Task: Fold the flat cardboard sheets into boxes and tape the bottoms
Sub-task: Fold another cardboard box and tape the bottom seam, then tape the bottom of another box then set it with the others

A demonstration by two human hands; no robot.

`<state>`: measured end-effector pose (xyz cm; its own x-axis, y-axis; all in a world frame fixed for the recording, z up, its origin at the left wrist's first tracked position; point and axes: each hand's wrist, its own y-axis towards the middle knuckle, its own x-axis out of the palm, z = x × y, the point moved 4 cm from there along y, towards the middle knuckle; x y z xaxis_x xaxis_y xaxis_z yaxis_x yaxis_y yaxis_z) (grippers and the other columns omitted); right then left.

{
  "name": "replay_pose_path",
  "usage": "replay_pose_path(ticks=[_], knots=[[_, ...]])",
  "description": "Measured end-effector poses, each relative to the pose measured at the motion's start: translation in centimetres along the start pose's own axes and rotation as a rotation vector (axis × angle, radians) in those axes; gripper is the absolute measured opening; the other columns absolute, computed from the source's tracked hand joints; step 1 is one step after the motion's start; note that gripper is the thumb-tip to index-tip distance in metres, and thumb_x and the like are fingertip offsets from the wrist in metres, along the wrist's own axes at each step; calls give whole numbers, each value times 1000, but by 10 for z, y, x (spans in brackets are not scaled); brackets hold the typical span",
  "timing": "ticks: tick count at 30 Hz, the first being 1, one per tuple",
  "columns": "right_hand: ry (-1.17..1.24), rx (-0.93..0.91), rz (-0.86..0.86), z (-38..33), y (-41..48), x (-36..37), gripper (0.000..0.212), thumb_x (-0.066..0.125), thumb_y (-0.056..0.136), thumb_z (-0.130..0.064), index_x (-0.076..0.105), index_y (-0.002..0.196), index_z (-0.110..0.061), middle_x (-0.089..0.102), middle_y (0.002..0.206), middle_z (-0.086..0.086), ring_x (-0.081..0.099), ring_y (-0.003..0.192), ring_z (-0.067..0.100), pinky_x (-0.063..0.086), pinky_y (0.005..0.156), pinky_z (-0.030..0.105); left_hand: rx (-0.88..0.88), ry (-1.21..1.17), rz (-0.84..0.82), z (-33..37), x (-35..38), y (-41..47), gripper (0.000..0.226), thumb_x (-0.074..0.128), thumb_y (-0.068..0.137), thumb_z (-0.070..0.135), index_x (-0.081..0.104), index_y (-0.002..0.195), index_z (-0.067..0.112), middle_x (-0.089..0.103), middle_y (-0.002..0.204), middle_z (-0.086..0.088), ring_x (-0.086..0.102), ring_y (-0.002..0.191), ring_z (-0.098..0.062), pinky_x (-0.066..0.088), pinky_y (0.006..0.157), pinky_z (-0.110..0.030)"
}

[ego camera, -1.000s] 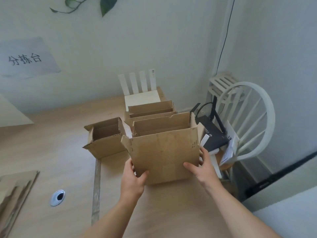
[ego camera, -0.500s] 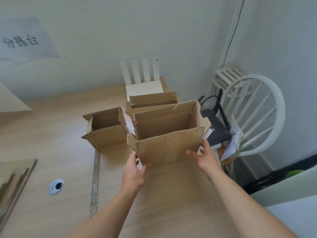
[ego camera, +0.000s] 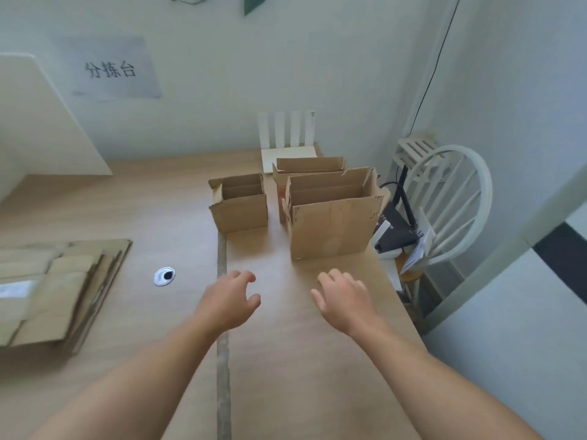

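Surface: pale wooden table (ego camera: 317, 360), a seam strip (ego camera: 223, 360) running front to back.
Room: white walls, paper sign (ego camera: 109, 69), white chair (ego camera: 451, 204) past the right edge.
Boxes: large cardboard box (ego camera: 332, 230) upright, open-topped, near the right edge; small cardboard box (ego camera: 239, 203) just left of it.
Flat sheets: stack of flat cardboard sheets (ego camera: 54, 290) at far left.
Left hand (ego camera: 230, 301): empty, fingers loosely curled, above the seam.
Right hand (ego camera: 344, 298): empty, fingers spread, short of the large box.
Open room: bare tabletop between hands and boxes.

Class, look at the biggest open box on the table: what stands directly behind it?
Behind the biggest box stands another open cardboard box, only its top rim and left edge showing. Further back is a white router. The hidden box's lower part and contents are covered.
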<state>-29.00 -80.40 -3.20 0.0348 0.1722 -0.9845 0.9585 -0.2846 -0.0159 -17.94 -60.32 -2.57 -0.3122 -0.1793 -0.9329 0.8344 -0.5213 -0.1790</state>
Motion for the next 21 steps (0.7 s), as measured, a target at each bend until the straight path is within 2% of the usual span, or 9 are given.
replay_pose_path(ticks=[5, 9, 12, 17, 21], knots=[[-102, -188, 29, -115, -47, -19, 32, 42, 100, -42, 53, 117, -18, 56, 118, 6, 53, 109, 32, 39, 85, 41, 35, 250, 7, -55, -41, -100, 44, 45, 95, 42, 46, 136, 25, 51, 132, 4, 48, 121, -21, 41, 86, -35], [-137, -302, 42, -208, -88, -22, 31, 41, 100, -40, 53, 118, -18, 56, 117, 6, 52, 106, 32, 35, 79, 41, 2, 393, 45, -117, -74, -189, 43, 43, 95, 42, 46, 135, 23, 52, 129, 2, 49, 118, -22, 42, 86, -34], [-152, -362, 47, -269, -109, -21, 31, 39, 101, -41, 51, 118, -18, 55, 115, 5, 52, 106, 30, 30, 74, 39, -61, 415, 90, -163, -98, -244, 41, 44, 95, 40, 47, 131, 22, 53, 128, 2, 51, 116, -23, 40, 84, -35], [-148, -466, 23, -348, -116, -14, 33, 37, 101, -42, 50, 118, -17, 55, 111, 4, 52, 100, 29, 30, 72, 38, -200, 457, 98, -226, -126, -296, 37, 46, 92, 40, 49, 124, 22, 52, 126, 1, 49, 115, -24, 38, 88, -37], [-150, -518, 5, -390, -103, -9, 33, 38, 101, -42, 50, 119, -16, 56, 113, 5, 53, 102, 30, 32, 72, 36, -307, 470, 95, -264, -142, -313, 33, 46, 92, 36, 50, 121, 20, 53, 117, -1, 50, 109, -24, 37, 79, -35]])
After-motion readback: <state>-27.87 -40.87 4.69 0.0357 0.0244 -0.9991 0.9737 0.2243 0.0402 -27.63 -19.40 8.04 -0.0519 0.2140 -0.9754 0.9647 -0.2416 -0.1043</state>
